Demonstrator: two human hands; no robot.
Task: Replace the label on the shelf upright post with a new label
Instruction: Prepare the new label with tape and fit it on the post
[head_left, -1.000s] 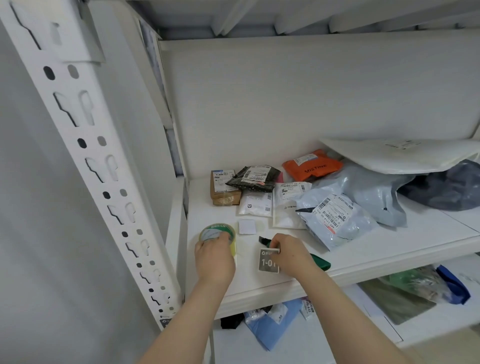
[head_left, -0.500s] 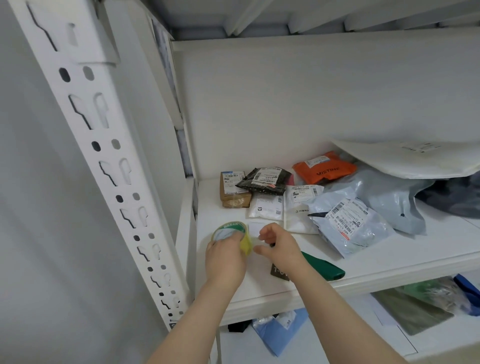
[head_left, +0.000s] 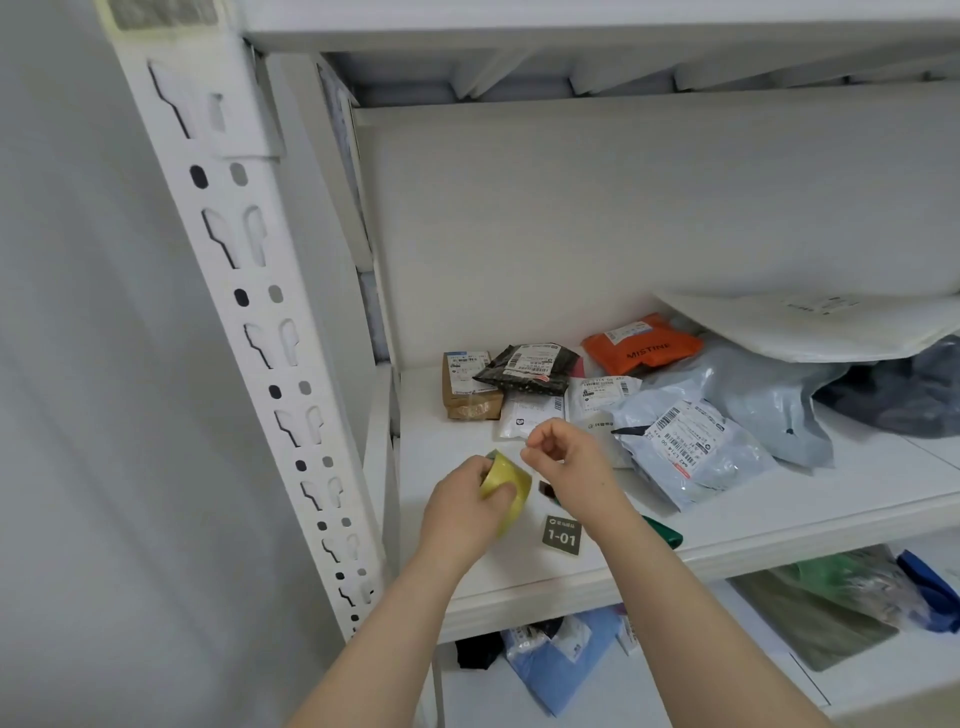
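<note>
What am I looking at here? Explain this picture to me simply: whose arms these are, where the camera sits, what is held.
No machine here: a person wears a camera on the head, looking down at their own hands. The left hand grips a yellowish roll of tape, lifted off the white shelf. The right hand pinches beside the roll, perhaps at the tape's end; that is too fine to see. On the shelf lie a dark label reading 1-01, a green tool partly hidden by the arm, and several parcels. The white slotted post stands at left.
</note>
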